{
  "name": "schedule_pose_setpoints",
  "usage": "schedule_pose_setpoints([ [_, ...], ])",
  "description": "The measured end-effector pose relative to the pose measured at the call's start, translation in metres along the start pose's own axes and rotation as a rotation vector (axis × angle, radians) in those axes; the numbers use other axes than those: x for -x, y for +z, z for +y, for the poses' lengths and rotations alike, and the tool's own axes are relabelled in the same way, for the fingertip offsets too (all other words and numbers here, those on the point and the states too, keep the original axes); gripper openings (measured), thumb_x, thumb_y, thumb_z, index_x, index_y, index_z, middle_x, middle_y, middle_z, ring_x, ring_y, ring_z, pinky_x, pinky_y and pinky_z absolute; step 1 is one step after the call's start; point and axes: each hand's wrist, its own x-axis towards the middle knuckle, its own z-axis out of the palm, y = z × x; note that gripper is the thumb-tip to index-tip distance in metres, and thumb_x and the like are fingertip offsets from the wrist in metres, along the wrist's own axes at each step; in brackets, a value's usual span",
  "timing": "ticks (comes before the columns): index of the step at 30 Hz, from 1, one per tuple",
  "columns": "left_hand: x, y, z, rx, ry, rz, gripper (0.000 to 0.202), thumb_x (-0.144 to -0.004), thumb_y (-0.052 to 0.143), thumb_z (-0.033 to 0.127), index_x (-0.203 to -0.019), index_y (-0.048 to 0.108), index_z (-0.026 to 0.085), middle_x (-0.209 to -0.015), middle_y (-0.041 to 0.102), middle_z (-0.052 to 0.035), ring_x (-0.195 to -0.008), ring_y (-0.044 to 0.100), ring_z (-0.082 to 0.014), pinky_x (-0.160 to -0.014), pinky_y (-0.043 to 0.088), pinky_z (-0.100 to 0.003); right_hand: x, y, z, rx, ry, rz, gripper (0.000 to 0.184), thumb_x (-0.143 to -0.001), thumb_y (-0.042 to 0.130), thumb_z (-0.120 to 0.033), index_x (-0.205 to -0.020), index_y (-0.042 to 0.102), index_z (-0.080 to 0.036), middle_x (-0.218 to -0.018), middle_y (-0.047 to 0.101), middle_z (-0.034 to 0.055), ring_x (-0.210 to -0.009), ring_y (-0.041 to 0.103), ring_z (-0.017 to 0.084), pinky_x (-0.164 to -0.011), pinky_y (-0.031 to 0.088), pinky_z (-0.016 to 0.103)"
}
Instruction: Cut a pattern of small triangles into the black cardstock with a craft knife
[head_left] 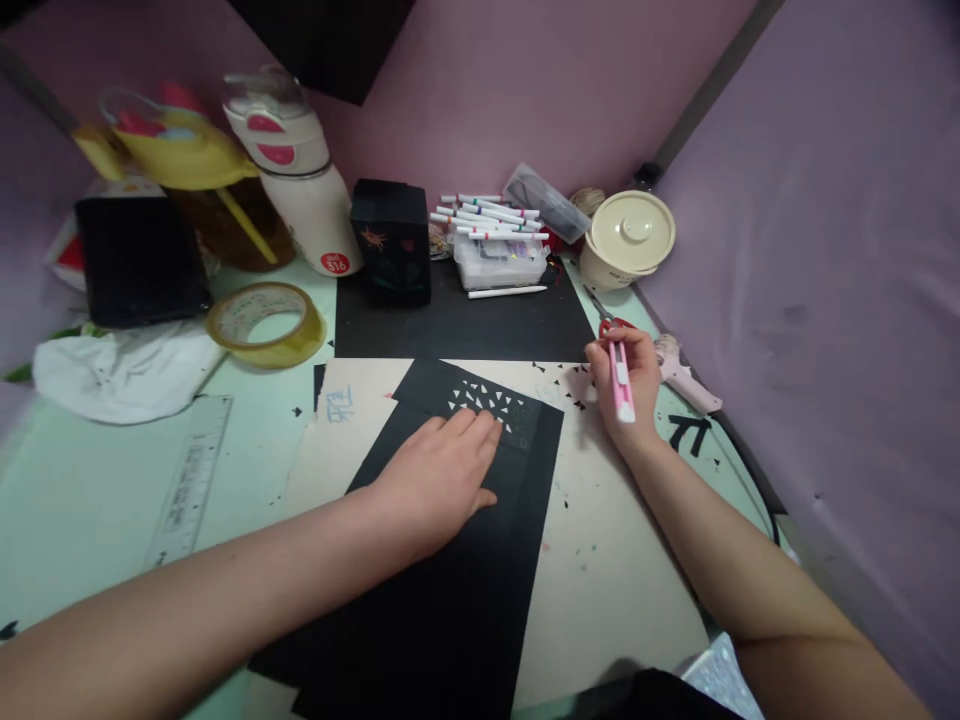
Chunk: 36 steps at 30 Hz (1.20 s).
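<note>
My left hand (442, 470) lies flat on a sheet of black paper (450, 610), fingers stretched out over its upper part. Small triangular holes are cut in the paper just beyond the fingertips, and white shows through them. My right hand (630, 375) is closed around a pink utility knife (620, 385), held to the right of the paper and apart from it. Whether its blade is out cannot be made out. Beneath the paper is a pale board (600, 590) with blue marks. Small black paper scraps (574, 380) lie near my right hand.
Red-handled scissors (611, 320) and a pink glue gun (686, 375) lie at the right. Markers (491, 215) rest on a clear box, beside a lidded cream pot (628, 240). Left are a tape roll (266, 325), a clear ruler (191, 475), a bottle (300, 190) and a black box (391, 243).
</note>
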Motion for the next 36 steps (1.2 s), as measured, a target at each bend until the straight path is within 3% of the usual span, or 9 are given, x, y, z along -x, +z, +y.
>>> schedule_pose_setpoints([
  [3, 0.001, -0.002, -0.003, 0.000, 0.010, -0.020, 0.070, -0.094, 0.057, 0.050, -0.148, 0.041, 0.008, -0.145, 0.050, -0.0167, -0.122, 0.050, -0.0308, -0.092, 0.046, -0.039, -0.007, -0.006, 0.008, -0.002, 0.067, -0.003, 0.015, -0.089, 0.064, -0.036, -0.090, 0.056, -0.023, -0.068, 0.058, -0.0039, -0.059, 0.053, 0.012, -0.060, 0.044, 0.027],
  [6, 0.000, -0.002, -0.011, 0.029, 0.048, -0.042, 0.064, -0.094, 0.061, 0.041, -0.149, 0.041, 0.015, -0.153, 0.043, -0.0145, -0.131, 0.046, -0.0318, -0.098, 0.046, -0.042, -0.005, -0.006, 0.010, -0.031, 0.138, -0.072, 0.012, -0.092, 0.059, -0.035, -0.094, 0.061, -0.023, -0.070, 0.064, -0.0028, -0.061, 0.057, 0.012, -0.061, 0.046, 0.026],
  [10, -0.002, -0.002, -0.028, 0.105, 0.122, -0.087, 0.057, -0.094, 0.061, 0.026, -0.148, 0.044, 0.025, -0.158, 0.037, -0.0104, -0.142, 0.038, -0.0327, -0.107, 0.042, -0.045, 0.000, -0.004, 0.003, -0.016, 0.071, -0.158, 0.020, -0.092, 0.059, -0.034, -0.108, 0.065, -0.024, -0.086, 0.071, 0.0012, -0.074, 0.062, 0.014, -0.070, 0.050, 0.028],
  [14, -0.002, -0.007, -0.044, 0.220, 0.203, -0.132, 0.054, -0.091, 0.062, 0.018, -0.143, 0.050, 0.025, -0.159, 0.036, -0.0085, -0.148, 0.031, -0.0301, -0.117, 0.033, -0.044, 0.005, -0.005, -0.012, 0.038, 0.008, -0.262, 0.021, -0.091, 0.062, -0.033, -0.108, 0.067, -0.022, -0.078, 0.067, 0.0002, -0.070, 0.061, 0.015, -0.068, 0.050, 0.030],
  [19, 0.000, -0.016, -0.048, 0.371, 0.254, -0.101, 0.023, -0.092, 0.063, 0.024, -0.115, 0.065, 0.019, -0.156, 0.041, -0.0101, -0.148, 0.030, -0.0296, -0.117, 0.034, -0.043, 0.013, -0.006, -0.024, 0.003, -0.092, -0.333, 0.027, -0.084, 0.070, -0.027, -0.110, 0.065, -0.025, -0.088, 0.066, 0.0008, -0.074, 0.061, 0.016, -0.067, 0.050, 0.030],
  [23, -0.001, -0.018, -0.046, 0.398, 0.271, -0.051, 0.015, -0.092, 0.063, 0.029, -0.099, 0.065, 0.016, -0.151, 0.047, -0.0128, -0.146, 0.035, -0.0291, -0.117, 0.034, -0.042, 0.022, -0.010, -0.028, 0.019, 0.006, -0.487, 0.019, -0.095, 0.059, -0.034, -0.107, 0.070, -0.025, -0.076, 0.066, -0.0001, -0.069, 0.060, 0.016, -0.067, 0.048, 0.031],
  [28, -0.001, -0.015, -0.046, 0.388, 0.287, -0.033, 0.038, -0.089, 0.067, 0.029, -0.124, 0.060, 0.016, -0.151, 0.047, -0.0134, -0.145, 0.036, -0.0295, -0.116, 0.037, -0.043, 0.031, -0.012, -0.037, 0.011, 0.080, -0.809, 0.024, -0.098, 0.050, -0.035, -0.104, 0.071, -0.025, -0.086, 0.068, 0.0014, -0.069, 0.057, 0.014, -0.064, 0.046, 0.028],
  [32, -0.002, -0.014, -0.047, 0.363, 0.274, -0.084, 0.049, -0.089, 0.067, 0.028, -0.136, 0.056, 0.020, -0.156, 0.041, -0.0111, -0.147, 0.032, -0.0304, -0.118, 0.034, -0.045, 0.035, -0.011, -0.037, -0.064, 0.133, -0.868, 0.008, -0.090, 0.060, -0.024, -0.095, 0.065, -0.021, -0.069, 0.059, -0.0030, -0.057, 0.049, 0.010, -0.052, 0.038, 0.023],
  [36, -0.002, -0.016, -0.048, 0.378, 0.267, -0.115, 0.046, -0.089, 0.067, 0.028, -0.134, 0.060, 0.021, -0.157, 0.039, -0.0116, -0.148, 0.031, -0.0306, -0.118, 0.033, -0.044, 0.036, -0.012, -0.037, -0.059, 0.005, -0.973, 0.009, -0.081, 0.064, -0.017, -0.090, 0.066, -0.018, -0.080, 0.067, 0.0015, -0.065, 0.058, 0.011, -0.058, 0.044, 0.023],
])
